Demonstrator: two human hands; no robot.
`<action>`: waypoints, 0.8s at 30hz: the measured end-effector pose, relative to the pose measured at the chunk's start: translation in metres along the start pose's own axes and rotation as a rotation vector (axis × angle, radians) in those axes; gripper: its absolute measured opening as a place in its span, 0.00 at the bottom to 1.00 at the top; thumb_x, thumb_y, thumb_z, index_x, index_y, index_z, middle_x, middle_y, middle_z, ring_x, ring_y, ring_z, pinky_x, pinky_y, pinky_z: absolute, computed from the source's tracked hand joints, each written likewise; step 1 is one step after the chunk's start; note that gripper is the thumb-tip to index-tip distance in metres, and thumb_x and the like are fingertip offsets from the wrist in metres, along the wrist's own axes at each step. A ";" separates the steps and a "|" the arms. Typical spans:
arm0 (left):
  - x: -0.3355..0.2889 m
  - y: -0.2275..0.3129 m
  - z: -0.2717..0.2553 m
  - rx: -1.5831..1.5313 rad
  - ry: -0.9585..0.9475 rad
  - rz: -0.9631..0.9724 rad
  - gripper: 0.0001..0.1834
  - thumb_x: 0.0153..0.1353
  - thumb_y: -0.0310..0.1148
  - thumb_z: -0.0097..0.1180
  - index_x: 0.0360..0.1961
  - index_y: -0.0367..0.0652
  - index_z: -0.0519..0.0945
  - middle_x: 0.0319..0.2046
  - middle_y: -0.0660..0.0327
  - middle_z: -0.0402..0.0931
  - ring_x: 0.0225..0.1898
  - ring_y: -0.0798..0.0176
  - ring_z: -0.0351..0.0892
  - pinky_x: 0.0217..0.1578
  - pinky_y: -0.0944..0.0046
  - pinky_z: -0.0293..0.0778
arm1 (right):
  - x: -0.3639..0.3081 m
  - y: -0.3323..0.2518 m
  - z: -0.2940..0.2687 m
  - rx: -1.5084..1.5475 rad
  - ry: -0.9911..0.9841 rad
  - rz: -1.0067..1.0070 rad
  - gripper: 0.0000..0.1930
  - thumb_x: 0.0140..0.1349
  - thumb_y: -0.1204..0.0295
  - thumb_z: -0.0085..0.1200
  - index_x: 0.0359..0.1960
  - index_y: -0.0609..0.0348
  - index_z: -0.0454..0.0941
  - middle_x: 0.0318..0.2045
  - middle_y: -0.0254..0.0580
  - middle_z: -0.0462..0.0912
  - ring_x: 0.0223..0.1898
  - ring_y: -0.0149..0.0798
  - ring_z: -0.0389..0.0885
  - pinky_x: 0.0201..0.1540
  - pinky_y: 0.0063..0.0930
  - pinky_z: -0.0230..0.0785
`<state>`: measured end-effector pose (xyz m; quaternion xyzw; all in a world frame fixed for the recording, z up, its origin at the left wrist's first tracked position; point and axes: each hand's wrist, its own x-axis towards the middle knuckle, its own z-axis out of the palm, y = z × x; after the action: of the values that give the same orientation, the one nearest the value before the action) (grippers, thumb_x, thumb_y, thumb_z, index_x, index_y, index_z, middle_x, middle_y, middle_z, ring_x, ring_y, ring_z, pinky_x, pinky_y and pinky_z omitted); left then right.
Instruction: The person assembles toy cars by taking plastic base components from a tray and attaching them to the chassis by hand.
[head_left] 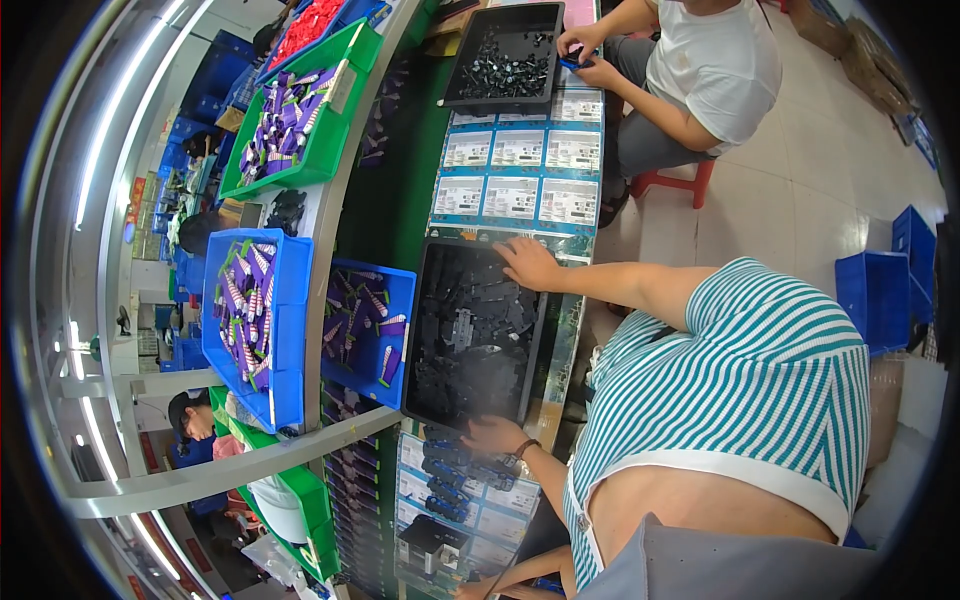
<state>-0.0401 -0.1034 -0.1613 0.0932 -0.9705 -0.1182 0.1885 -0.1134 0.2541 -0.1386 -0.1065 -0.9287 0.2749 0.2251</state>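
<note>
A black bin (537, 345) full of dark plastic parts (462, 325) lies in front of my body. My right hand (528, 264) rests over its upper right corner, fingers spread and holding nothing. At the bin's lower end is my left hand (493, 435), slightly blurred, with its fingers apart and a dark band on the wrist. Nothing shows in its grasp. Small dark parts (448, 480) stand in rows on printed sheets just below that hand.
A blue bin (398, 345) of purple-and-white pieces adjoins the black bin. Another blue bin (290, 330) and a green bin (355, 95) sit on the shelf. Above, a co-worker (710, 70) handles a blue item beside a black tray (450, 101). Another person's arm (530, 572) reaches in below.
</note>
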 end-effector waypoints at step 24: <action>0.003 0.002 0.001 -0.033 0.054 0.057 0.18 0.61 0.34 0.52 0.48 0.34 0.78 0.50 0.44 0.75 0.62 0.36 0.61 0.58 0.41 0.65 | 0.001 0.006 0.000 0.133 0.042 -0.047 0.30 0.59 0.62 0.58 0.62 0.55 0.65 0.58 0.53 0.68 0.59 0.56 0.67 0.61 0.45 0.62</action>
<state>-0.0435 -0.1022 -0.1612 0.0655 -0.9653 -0.1260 0.2192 -0.1140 0.2596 -0.1420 -0.0753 -0.9058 0.3281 0.2573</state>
